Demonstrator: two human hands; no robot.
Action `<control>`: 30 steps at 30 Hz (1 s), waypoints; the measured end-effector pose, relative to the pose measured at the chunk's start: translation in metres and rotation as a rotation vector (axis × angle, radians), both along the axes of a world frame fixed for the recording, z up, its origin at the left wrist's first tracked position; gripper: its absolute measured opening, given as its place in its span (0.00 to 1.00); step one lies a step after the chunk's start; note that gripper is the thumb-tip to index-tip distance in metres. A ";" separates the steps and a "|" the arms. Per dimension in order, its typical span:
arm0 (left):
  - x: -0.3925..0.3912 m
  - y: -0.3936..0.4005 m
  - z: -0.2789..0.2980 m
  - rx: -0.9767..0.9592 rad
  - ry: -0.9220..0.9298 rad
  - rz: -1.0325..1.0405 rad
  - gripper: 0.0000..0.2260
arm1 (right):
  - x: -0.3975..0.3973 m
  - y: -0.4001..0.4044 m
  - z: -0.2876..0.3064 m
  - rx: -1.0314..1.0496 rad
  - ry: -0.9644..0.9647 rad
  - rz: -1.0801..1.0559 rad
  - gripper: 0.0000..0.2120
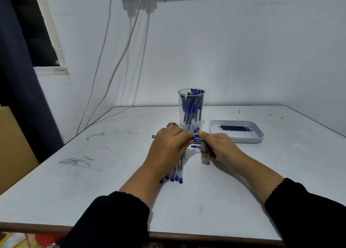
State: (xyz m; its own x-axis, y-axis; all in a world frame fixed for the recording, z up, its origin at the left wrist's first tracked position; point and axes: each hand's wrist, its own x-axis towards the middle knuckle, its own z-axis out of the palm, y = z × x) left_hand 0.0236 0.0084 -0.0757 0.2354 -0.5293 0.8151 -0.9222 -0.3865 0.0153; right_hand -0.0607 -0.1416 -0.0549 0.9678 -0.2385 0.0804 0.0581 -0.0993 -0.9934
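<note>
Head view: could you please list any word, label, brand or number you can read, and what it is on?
No text can be read.
Blue pens in the clear cup: any print too small.
Colourful packaging under the table edge: blurred.

White cables hang down the wall; cardboard stands left of the table.
</note>
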 end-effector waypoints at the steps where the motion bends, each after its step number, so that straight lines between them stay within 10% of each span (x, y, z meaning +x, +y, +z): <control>1: 0.000 0.001 0.000 0.001 -0.003 0.005 0.11 | 0.000 0.000 -0.001 0.035 0.005 0.015 0.24; 17: 0.001 0.003 0.002 -0.055 0.019 0.125 0.10 | 0.004 -0.012 -0.001 -0.129 -0.054 -0.069 0.07; 30: 0.001 0.005 0.001 -0.072 0.049 0.220 0.03 | 0.013 -0.032 -0.016 -0.888 0.095 -0.177 0.05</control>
State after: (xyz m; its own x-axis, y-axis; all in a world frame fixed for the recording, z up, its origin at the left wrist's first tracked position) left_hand 0.0241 0.0134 -0.0749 0.3789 -0.4020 0.8336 -0.8132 -0.5746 0.0925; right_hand -0.0475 -0.1734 -0.0711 0.9348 -0.2728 0.2273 -0.1091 -0.8299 -0.5472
